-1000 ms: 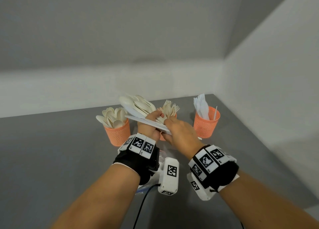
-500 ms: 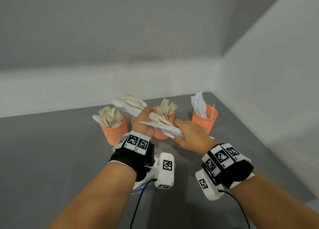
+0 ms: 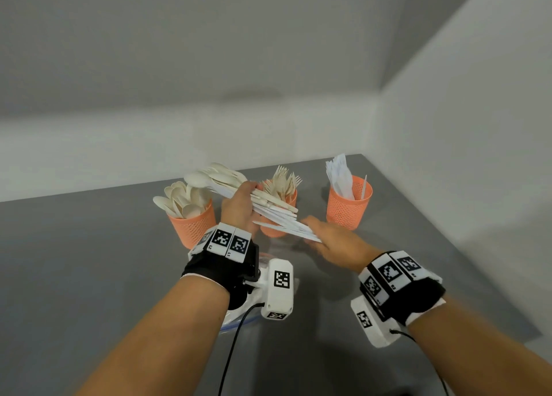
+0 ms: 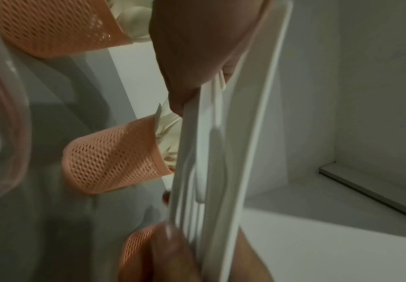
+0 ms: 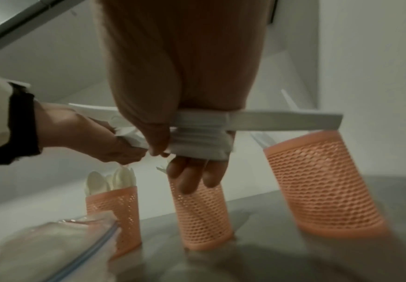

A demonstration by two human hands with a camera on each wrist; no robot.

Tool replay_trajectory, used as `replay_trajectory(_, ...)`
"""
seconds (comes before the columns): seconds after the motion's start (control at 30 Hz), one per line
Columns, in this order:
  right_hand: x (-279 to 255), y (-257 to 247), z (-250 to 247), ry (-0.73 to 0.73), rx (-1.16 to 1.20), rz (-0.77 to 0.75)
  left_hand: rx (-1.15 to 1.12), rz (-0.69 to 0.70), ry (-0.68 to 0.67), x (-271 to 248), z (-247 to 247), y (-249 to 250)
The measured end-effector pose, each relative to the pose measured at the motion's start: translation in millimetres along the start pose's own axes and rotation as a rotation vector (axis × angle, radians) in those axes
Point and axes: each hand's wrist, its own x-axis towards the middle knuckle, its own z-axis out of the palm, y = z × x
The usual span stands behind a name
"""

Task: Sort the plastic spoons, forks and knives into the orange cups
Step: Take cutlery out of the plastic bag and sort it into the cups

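Three orange mesh cups stand in a row on the grey table: the left cup holds spoons, the middle cup forks, the right cup white knives. My left hand grips a mixed bundle of cutlery above the left and middle cups, with the cream spoon bowls fanning out to the left. My right hand pinches a stack of white knives at the bundle's right end, thumb on one side and fingers on the other. The same knives fill the left wrist view.
A clear zip bag lies on the table under my wrists, near the front. White walls close in behind the cups and along the right, meeting in a corner by the right cup. The grey table stretches out to the left.
My right hand has slid right and toward me along the white knives, drawing them partly out of the bundle. The left hand has kept its grip and moved slightly left.
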Motion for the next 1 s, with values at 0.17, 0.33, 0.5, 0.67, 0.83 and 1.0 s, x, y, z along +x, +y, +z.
replay_trajectory(0.17, 6, 0, 12, 0.041, 0.066, 0.000, -0.005, 0.040, -0.061, -3, 9, -2)
replay_trajectory(0.33, -14, 40, 15, 0.031, 0.109, 0.110, -0.176, 0.059, 0.000, 6, 8, 21)
replay_trajectory(0.5, -9, 67, -25, 0.475, 0.542, 0.151, -0.182, 0.073, 0.008, 10, 6, 25)
replay_trajectory(0.67, 30, 81, -68, 0.831, 0.819, 0.212, -0.019, 0.072, -0.139, -3, 16, 3)
replay_trajectory(0.83, 74, 99, -85, 0.950, 0.929, 0.259, 0.069, 0.080, -0.252, -5, 19, -8)
replay_trajectory(1.0, 91, 106, -65, 0.858, 0.855, 0.266, 0.090, 0.031, -0.347, -8, 18, -12)
